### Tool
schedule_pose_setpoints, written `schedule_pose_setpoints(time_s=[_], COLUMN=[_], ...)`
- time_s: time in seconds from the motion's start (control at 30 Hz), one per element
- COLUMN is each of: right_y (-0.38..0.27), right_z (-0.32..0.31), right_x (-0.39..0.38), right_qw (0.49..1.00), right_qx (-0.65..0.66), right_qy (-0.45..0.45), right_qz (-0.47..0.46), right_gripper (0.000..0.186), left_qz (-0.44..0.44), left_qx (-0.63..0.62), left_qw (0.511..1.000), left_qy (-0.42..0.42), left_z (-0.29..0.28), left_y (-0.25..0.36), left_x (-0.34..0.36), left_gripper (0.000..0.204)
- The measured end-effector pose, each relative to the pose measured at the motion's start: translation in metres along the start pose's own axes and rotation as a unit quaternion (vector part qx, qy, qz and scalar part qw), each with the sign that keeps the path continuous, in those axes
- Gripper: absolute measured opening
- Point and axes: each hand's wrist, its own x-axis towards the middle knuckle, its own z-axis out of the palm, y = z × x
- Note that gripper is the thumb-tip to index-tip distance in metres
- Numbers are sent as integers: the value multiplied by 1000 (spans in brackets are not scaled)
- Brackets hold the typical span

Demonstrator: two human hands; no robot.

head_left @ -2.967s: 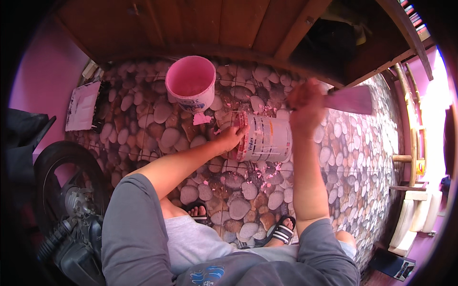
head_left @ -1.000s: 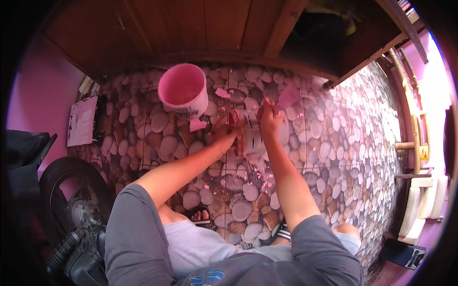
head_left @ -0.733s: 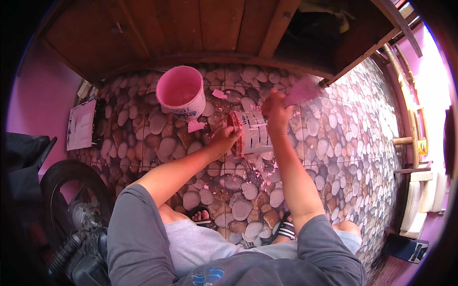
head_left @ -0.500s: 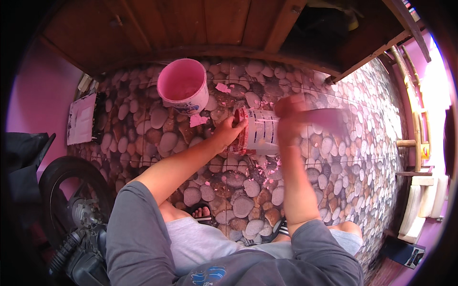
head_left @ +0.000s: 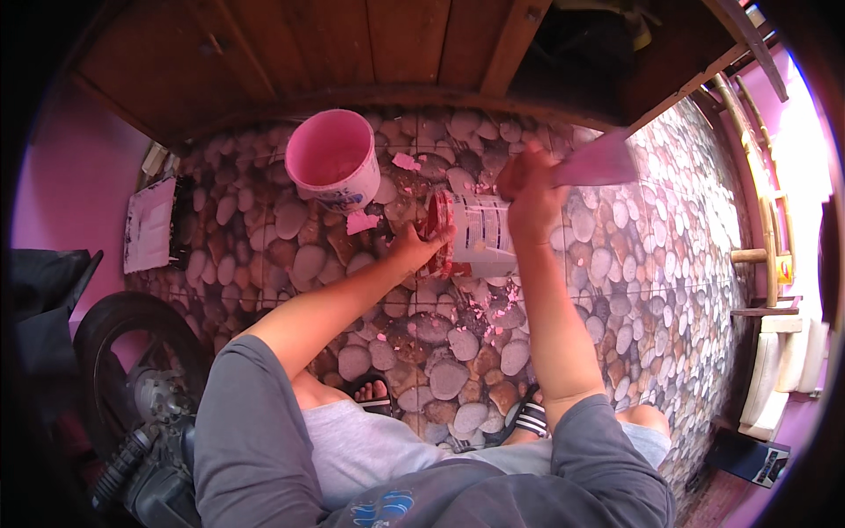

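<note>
"on the pebble-patterned floor, how does our white bucket lie?"

"on its side, mouth leftward. our left hand grips its red-crusted rim; our right hand is closed round a broad scraper."

"how should it handle?"

"light and stiff, we'd guess, and apt to roll, so we'd keep hold at the rim. beyond stands a pink-lined bucket, upright."

"what can't we make out?"

"some left fingertips, most of the white bucket's inside, and its base behind our right hand; the scraper is blurred."
</note>
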Motion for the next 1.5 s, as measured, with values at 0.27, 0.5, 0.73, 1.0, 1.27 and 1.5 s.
schedule_pose_setpoints(time_s=[0.27,0.5,0.73,1.0,1.27,1.5], right_y=[132,99,3,124,96,7], right_z=[-103,-73,-7,-115,-74,-104], right_x=[-37,-26,6,-4,-5,6], right_qw=[984,993,1000,989,989,929], right_qx=[-172,18,-2,-143,34,-327], right_qy=[40,64,21,29,110,75], right_qz=[-6,101,-1,-3,89,156], right_gripper=[29,34,36,34,35,43], left_qz=[-26,137,128,134,195,314], left_qx=[3,-16,36,81,-87,1], left_qw=[998,979,981,970,968,948], left_qy=[-54,-151,-138,-187,-134,-54], left_z=[40,5,1,34,29,63], left_y=[-19,-28,-27,-13,-29,33], left_x=[44,18,22,34,16,-53], left_gripper=[99,46,53,60,42,23])
